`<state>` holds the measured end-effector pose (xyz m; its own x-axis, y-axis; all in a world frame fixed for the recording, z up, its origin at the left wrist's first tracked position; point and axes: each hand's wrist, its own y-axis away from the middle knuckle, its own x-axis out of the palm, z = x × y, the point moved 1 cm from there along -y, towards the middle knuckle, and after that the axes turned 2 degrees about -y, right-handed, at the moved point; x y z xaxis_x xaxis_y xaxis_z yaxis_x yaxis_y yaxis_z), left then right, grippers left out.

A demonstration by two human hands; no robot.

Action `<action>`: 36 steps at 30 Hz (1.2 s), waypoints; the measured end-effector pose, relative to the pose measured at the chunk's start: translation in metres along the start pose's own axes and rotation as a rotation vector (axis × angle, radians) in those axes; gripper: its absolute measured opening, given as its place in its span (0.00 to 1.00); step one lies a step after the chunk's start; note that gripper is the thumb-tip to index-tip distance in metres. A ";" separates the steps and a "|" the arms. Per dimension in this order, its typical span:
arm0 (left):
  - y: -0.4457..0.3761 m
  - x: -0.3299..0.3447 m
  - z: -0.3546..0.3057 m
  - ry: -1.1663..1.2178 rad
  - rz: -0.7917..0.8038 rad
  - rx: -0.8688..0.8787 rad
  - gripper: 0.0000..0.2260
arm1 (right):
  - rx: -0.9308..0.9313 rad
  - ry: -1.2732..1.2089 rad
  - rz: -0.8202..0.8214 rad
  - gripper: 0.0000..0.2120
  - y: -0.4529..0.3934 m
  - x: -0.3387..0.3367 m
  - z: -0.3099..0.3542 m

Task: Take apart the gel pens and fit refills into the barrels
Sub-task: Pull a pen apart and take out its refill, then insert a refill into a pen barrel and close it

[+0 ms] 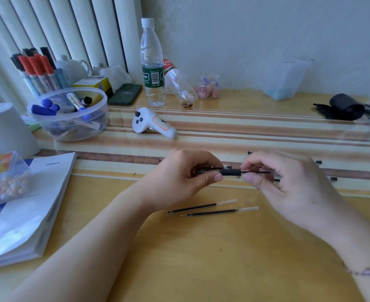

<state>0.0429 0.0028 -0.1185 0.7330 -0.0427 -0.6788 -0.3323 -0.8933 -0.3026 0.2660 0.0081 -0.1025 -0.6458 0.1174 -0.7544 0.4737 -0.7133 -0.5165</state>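
Pen: level, spanning both hands
Left hand: grip pinching one end
Right hand: grip pinching the other
Refills: two on surface, just below

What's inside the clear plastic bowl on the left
The bowl holds loose markers with blue and black caps, lying at angles. Whatever is at the bottom is blurred by the cloudy wall and covered by the markers.
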 end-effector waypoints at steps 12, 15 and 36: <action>0.002 0.001 -0.005 -0.053 -0.034 0.031 0.09 | 0.008 -0.048 0.018 0.09 0.003 0.009 -0.004; 0.002 0.001 -0.005 -0.076 -0.056 0.069 0.09 | 0.025 -0.065 0.027 0.10 0.004 0.011 -0.003; -0.001 -0.018 0.026 -0.450 -0.045 -0.027 0.06 | -0.121 0.043 0.371 0.09 0.012 0.022 0.030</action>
<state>0.0150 0.0158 -0.1233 0.4135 0.1894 -0.8906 -0.2862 -0.9015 -0.3246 0.2396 -0.0185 -0.1134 -0.3930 -0.1030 -0.9137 0.7390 -0.6267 -0.2472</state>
